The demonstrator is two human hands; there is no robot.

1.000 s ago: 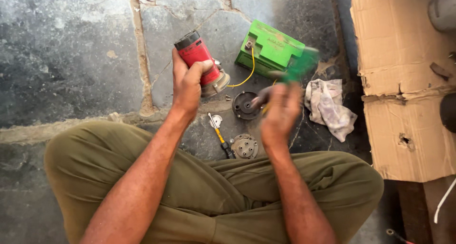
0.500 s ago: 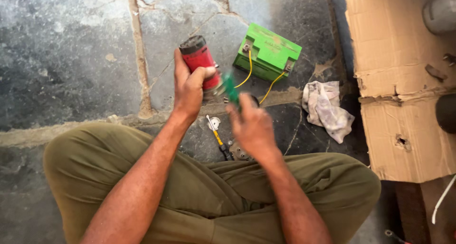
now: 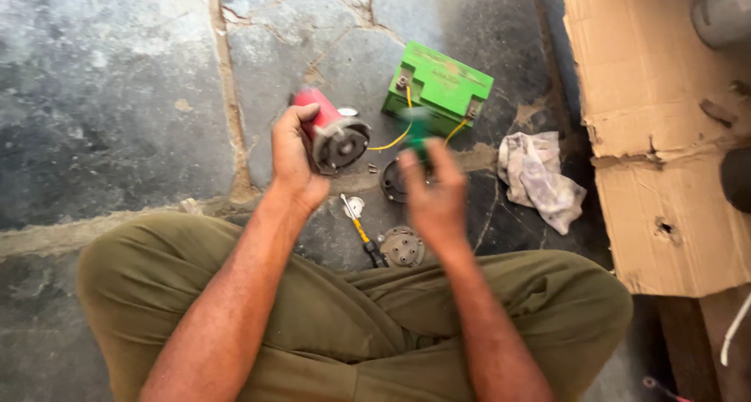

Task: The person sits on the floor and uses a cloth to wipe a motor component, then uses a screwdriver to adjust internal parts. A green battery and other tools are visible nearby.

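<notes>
The left hand point(image 3: 293, 159) is wrapped tight around a red motor point(image 3: 332, 132), held up just left of the green battery box point(image 3: 438, 85) on the stone floor point(image 3: 117, 97). The right hand point(image 3: 434, 195) is closed on a blurry green tool point(image 3: 417, 132), right in front of the battery box. A big cardboard sheet point(image 3: 657, 136) lies well right of the battery box, with a rag point(image 3: 540, 179) between them, and bare floor to its left.

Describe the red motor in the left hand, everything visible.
The red motor is a short cylinder with a red painted body and a grey metal end face, which is open and round with a dark centre. The left hand grips it around the body, holding it above the stone floor, tilted, open end facing down-right toward the right hand.
</notes>
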